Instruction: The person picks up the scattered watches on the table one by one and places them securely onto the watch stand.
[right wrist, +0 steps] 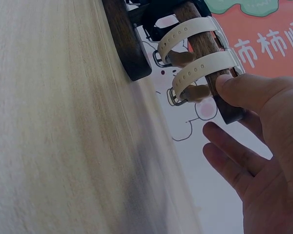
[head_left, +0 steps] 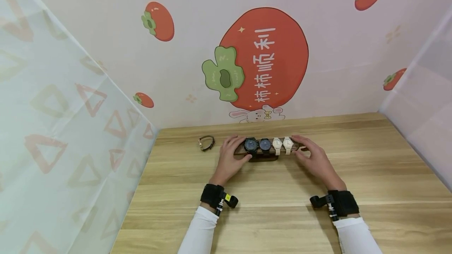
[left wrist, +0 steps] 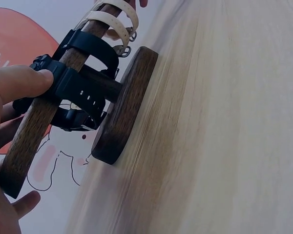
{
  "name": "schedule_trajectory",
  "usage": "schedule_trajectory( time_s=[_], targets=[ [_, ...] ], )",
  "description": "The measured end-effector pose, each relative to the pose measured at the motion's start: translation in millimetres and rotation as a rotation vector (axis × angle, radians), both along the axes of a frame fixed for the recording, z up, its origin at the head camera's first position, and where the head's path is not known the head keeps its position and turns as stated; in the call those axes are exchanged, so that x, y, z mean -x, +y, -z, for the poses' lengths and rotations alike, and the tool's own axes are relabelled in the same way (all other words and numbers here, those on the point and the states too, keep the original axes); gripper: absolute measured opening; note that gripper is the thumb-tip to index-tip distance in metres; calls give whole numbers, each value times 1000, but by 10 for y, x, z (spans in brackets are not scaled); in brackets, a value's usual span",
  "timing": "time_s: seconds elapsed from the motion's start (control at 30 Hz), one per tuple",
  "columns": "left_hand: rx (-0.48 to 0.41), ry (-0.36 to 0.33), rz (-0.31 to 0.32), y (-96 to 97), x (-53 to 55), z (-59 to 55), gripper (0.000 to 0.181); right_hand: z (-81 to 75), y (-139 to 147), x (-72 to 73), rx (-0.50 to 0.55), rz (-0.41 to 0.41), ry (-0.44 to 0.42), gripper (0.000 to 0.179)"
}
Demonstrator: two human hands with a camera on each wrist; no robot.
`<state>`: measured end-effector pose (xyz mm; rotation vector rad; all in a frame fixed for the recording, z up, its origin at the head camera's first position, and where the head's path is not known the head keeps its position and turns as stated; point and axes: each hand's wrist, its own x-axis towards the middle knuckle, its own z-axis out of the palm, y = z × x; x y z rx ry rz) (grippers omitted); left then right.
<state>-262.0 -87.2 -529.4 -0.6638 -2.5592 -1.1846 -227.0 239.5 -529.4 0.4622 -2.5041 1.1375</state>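
A dark wooden watch stand (head_left: 240, 151) stands near the back of the table, its bar raised above an oblong base (left wrist: 129, 105). On the bar sit a large black watch (head_left: 251, 144), a smaller dark watch (head_left: 265, 144) and two cream watches (head_left: 277, 143). My left hand (head_left: 230, 160) grips the bar's left end, its thumb against the black watch and its fingers behind. At the other end my right hand (head_left: 317, 164) pinches the bar, with the thumb beside the outer cream strap (right wrist: 205, 68). Part of the right fingers is hidden behind the bar.
Left of the stand, a thin-strapped watch (head_left: 206, 143) lies on the wooden table (head_left: 275, 222). Behind the table rises a wall sheet (head_left: 332, 89) with printed persimmons; a patterned sheet (head_left: 70, 128) bounds the left side.
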Motion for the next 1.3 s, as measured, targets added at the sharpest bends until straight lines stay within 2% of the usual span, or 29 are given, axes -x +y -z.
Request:
schedule_trajectory(
  time_s=[0.13,0.3,0.43,0.7,0.87,1.03,1.17,1.3],
  targets=[
    [-12,0,33,-40,-12,-6,64,-6,-8,-11,0,2,-2,54],
    [-74,-20,86,-123,-25,-31,59,-10,-21,-5,-5,-6,8,53],
    [-110,-8,89,-193,-28,-68,54,-22,-27,3,-18,-5,21,53],
    [-163,5,13,-362,-48,-58,41,-97,-60,-38,-52,30,79,49],
    [-159,61,-32,-481,-48,-24,35,-178,-98,-66,-64,46,145,39],
    [-136,115,-62,-633,-34,16,36,-229,-131,-103,-67,66,195,34],
    [-117,133,-100,-784,-1,63,37,-259,-165,-124,-25,38,199,27],
    [-73,149,-159,-941,31,74,38,-276,-211,-158,21,-31,160,22]
  ],
)
